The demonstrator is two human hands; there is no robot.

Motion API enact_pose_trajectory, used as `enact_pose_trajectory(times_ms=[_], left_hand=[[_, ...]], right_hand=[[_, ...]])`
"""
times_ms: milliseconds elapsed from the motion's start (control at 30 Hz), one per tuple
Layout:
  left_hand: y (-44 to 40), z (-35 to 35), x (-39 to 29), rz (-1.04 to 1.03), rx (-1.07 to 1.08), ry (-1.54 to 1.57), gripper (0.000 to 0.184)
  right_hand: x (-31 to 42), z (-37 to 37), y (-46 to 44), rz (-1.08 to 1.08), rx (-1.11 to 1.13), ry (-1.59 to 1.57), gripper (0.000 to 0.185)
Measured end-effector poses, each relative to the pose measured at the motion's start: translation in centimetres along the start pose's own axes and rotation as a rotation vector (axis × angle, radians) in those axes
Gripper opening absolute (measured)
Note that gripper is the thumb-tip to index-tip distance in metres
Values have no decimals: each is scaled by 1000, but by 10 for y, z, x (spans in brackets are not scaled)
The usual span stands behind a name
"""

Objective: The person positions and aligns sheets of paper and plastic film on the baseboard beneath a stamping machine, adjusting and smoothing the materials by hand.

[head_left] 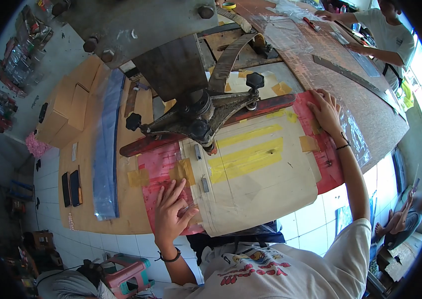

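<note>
A cream sheet point(266, 184) with yellow tape strips point(246, 154) and pink-red side panels lies under a metal press head point(198, 117) that has black knobs and a long red bar point(156, 143). My left hand point(173, 212) rests with fingers spread on the left pink panel point(157, 162), near a piece of tan tape. On the right pink panel point(329, 167), my right hand point(326, 112) lies with fingers apart at the upper edge. Two small grey metal pieces point(205, 184) sit near the sheet's left side.
Left of the sheet, a wooden table point(136, 214) holds a blue plastic-wrapped strip point(108, 149), two dark phone-like objects point(75, 188) and a cardboard box point(66, 112). Another person point(395, 42) reaches over the brown board point(370, 119) at upper right. A seated person point(405, 214) is at lower right.
</note>
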State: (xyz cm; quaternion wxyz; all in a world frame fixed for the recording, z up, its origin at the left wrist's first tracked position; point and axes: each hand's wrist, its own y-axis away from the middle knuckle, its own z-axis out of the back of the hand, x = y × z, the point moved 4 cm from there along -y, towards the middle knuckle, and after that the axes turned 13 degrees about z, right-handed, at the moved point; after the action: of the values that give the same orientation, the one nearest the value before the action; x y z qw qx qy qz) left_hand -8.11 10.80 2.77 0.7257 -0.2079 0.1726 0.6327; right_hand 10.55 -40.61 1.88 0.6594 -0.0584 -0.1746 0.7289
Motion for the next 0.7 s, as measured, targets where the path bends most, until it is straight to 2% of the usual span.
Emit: enact_pose_trajectory(times_ms=[467,567,700], left_hand=[[1,0,-2,-7,-15,4,53],[0,2,-6,-12,-5,-10,45],[2,2,-5,-12,-8,6,45]], right_hand=[[-3,-2,-8,-70,-7,-11,57],[-8,-6,-10,-56,-30,-7,58],[-9,-10,-11,-25,-75,-54,59]])
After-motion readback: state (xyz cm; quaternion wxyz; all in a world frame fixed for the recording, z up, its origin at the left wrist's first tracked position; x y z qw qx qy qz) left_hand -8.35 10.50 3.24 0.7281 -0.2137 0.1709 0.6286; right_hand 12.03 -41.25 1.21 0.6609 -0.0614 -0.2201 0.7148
